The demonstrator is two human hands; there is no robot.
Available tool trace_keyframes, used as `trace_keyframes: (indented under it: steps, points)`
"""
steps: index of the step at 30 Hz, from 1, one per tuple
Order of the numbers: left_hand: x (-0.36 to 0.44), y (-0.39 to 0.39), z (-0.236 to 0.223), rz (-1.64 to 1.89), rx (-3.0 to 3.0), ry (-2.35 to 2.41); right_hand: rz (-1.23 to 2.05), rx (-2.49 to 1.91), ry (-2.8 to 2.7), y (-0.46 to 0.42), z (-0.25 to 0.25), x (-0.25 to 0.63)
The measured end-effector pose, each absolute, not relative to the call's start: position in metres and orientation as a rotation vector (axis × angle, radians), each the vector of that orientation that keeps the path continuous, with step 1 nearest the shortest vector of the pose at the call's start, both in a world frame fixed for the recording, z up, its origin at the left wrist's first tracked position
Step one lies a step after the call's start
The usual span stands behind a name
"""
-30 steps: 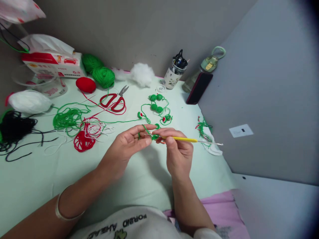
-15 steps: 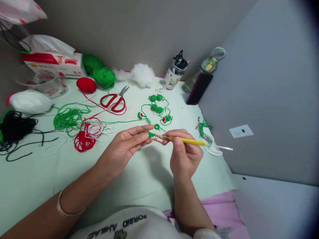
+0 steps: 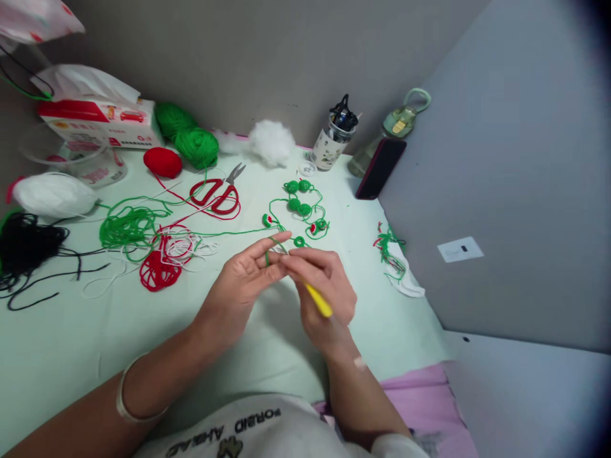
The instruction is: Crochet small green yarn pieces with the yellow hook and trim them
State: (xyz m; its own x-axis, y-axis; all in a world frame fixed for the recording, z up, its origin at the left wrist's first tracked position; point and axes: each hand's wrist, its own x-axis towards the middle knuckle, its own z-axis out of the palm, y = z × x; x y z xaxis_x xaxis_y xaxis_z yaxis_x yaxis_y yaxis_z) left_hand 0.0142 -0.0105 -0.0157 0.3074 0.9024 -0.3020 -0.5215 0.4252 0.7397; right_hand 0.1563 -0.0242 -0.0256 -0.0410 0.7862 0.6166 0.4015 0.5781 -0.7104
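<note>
Green yarn [image 3: 267, 258] runs over the fingers of my left hand [image 3: 233, 286], whose thumb and fingertips close on it. The small green crocheted piece held there is hidden by my fingers. My right hand [image 3: 329, 289] grips a crochet hook by its yellow handle [image 3: 319, 300], and its fingertips meet those of my left hand. The hook's tip is hard to make out. Just beyond my fingertips lies a small green crocheted ring [image 3: 299, 242]. Several green crocheted balls [image 3: 298, 207], joined by yarn, rest farther back, with a red-and-green piece [image 3: 267, 220] beside them.
Red-handled scissors [image 3: 224, 202] lie left of the balls. Loose green yarn [image 3: 126, 227], red yarn [image 3: 160, 270] and black yarn [image 3: 31, 245] spread across the left side. White stuffing [image 3: 272, 143], a pen cup [image 3: 330, 146], a bottle [image 3: 365, 159] and a phone [image 3: 382, 168] stand at the back.
My right hand has moved left and turned, bringing its fingertips against my left hand; the hook's handle now points down toward me. The green piece seen before is now covered by my fingers.
</note>
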Motion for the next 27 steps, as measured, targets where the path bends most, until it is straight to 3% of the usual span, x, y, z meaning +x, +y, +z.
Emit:
trace_keyframes:
  steps: [3,10,17,23,27]
  points:
    - [0.013,-0.008,-0.018,0.955,0.5,0.676,0.35,-1.001,-1.682,-0.023,-0.027,0.159]
    - [0.007,-0.005,-0.018,1.032,0.512,0.758,0.926,-0.926,-1.175,-0.013,-0.022,0.168]
    - [0.02,-0.017,-0.015,1.145,0.63,0.879,0.364,-0.963,-1.635,-0.022,-0.025,0.156]
    - [0.018,-0.017,-0.012,1.111,0.621,0.873,0.944,-0.982,-1.206,-0.015,-0.026,0.161]
    - [0.016,-0.015,-0.013,1.078,0.62,0.867,1.086,-0.937,-1.084,-0.013,-0.027,0.163]
